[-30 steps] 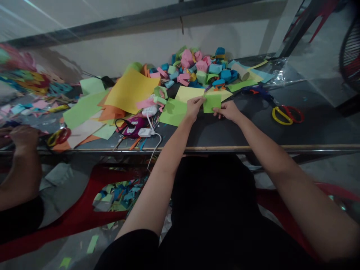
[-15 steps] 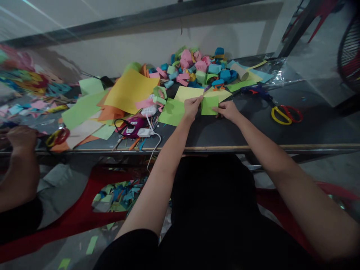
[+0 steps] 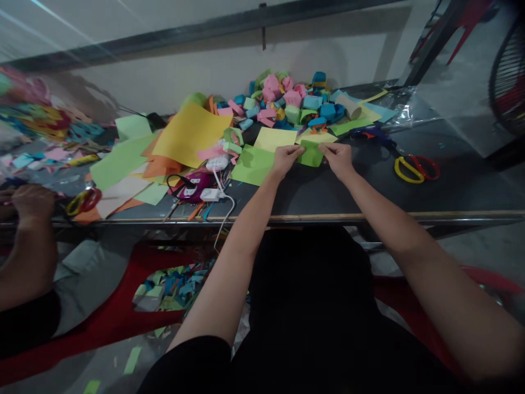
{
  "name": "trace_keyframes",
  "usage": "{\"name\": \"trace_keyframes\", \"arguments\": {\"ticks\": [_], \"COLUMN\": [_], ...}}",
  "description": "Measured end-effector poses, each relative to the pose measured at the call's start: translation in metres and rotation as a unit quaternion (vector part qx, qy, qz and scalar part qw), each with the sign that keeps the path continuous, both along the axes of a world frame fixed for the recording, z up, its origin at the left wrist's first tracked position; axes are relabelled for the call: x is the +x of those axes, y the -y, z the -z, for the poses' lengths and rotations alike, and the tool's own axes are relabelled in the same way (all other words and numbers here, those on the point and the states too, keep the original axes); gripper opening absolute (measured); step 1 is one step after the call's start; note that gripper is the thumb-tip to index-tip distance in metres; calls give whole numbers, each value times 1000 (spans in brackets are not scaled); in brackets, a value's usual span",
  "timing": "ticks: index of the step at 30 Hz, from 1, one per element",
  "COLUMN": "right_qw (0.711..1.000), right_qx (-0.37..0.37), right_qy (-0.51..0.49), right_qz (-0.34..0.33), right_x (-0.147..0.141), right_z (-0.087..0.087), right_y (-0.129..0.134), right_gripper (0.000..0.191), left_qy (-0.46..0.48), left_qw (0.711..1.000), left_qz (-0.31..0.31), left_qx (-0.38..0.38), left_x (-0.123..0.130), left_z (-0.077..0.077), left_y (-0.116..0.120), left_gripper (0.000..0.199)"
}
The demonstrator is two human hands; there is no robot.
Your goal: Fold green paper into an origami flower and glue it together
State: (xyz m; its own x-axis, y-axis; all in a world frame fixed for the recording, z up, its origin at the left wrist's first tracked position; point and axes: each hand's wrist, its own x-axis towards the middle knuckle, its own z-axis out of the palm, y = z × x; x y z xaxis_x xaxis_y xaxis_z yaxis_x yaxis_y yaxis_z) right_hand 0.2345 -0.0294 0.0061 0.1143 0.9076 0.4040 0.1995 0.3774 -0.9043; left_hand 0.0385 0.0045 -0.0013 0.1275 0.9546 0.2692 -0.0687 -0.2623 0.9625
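A small square of green paper [image 3: 310,155] is held above the table between my two hands. My left hand [image 3: 286,160] pinches its left upper edge. On the opposite side, my right hand [image 3: 338,159] has its thumb and fingers closed on the upper right corner. To the left of my left hand lies a larger green sheet [image 3: 251,165]. Pale yellow sheets [image 3: 274,139] rest just behind my hands. Scissors [image 3: 416,168] with red and yellow handles lie on the table to the right.
A pile of folded paper pieces [image 3: 293,98] stands at the back. A purple power strip [image 3: 194,187] with a white cable sits left, near coloured sheets [image 3: 188,134]. A co-worker's hand [image 3: 33,201] is at far left, beside other scissors [image 3: 84,201]. A fan [image 3: 508,82] stands at right.
My right hand has shifted up to the paper's upper right corner. My left hand has moved slightly right, and the green paper is now tilted.
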Motion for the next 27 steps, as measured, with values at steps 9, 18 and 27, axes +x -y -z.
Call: {"name": "trace_keyframes", "arguments": {"ticks": [9,18,27], "right_qw": [999,998,995], "right_qx": [19,-27,-86], "right_qy": [5,-16,48], "right_qz": [29,48,-30], "right_x": [3,-1,-7], "right_z": [2,-1,-8], "right_y": [-1,-2,10], "right_gripper": [43,24,20], "left_qy": [-34,-73,-38], "left_qw": [999,997,996], "left_qz": [8,-23,-75], "left_qx": [5,-4,11], "left_x": [1,5,-4], "left_z": [-6,-6,-10], "left_y": [10,8,4], "left_gripper": [43,42,53]}}
